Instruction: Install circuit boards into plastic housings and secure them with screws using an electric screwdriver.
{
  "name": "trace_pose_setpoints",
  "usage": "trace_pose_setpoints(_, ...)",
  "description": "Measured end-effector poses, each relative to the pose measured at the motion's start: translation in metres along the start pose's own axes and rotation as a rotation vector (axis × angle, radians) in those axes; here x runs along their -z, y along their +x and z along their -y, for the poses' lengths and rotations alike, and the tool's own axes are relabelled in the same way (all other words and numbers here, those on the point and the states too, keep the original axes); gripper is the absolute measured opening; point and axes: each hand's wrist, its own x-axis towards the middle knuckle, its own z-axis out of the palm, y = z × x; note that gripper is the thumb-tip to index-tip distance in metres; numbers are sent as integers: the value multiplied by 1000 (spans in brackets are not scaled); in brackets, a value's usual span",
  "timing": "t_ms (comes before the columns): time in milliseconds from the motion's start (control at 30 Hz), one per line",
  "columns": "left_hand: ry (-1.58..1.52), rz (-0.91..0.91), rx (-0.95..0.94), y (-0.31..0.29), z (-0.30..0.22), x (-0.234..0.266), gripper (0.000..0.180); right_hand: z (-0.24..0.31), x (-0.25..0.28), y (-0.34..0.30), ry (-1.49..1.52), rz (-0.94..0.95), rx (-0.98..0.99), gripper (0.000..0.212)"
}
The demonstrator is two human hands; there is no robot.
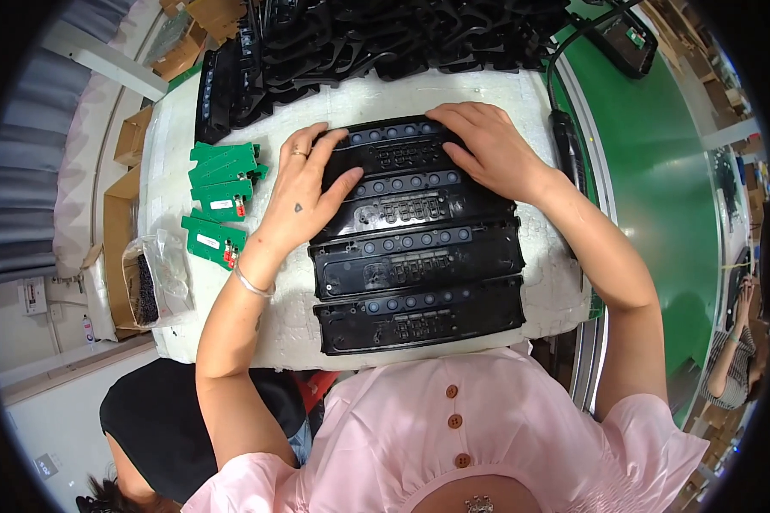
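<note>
Several black plastic panels, each with a row of round grey buttons and digit-shaped cutouts, lie in a column on a white padded work surface (539,299). My left hand (304,175) grips the left end of the farthest panel (393,154), fingers over its far edge and thumb at the near side. At the right end of that same panel is my right hand (492,150), its fingers bent over the far corner and its thumb on the face. Closer to my body lie a middle panel (492,248) and the nearest panel (488,316), both untouched.
Green circuit boards (222,175) lie left of my left hand. Black plastic parts (359,43) are heaped at the back. A black handheld tool (565,141) with a cable lies along the right edge. A clear bag (154,282) of small dark parts stands left; another person (175,419) sits nearby.
</note>
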Motion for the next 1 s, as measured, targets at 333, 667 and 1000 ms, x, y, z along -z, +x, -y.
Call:
trace_pose_setpoints(333,22,146,-22,-2,-9,-5,36,16,8,-13,-25,141,104,33)
trace_pose_setpoints(667,-556,-140,426,-77,-29,12,50,34,29,-57,392,-78,-403,43)
trace_pose_setpoints(1000,-465,-378,458,-118,-30,39,20,135,-1,84,399,-9,364,35)
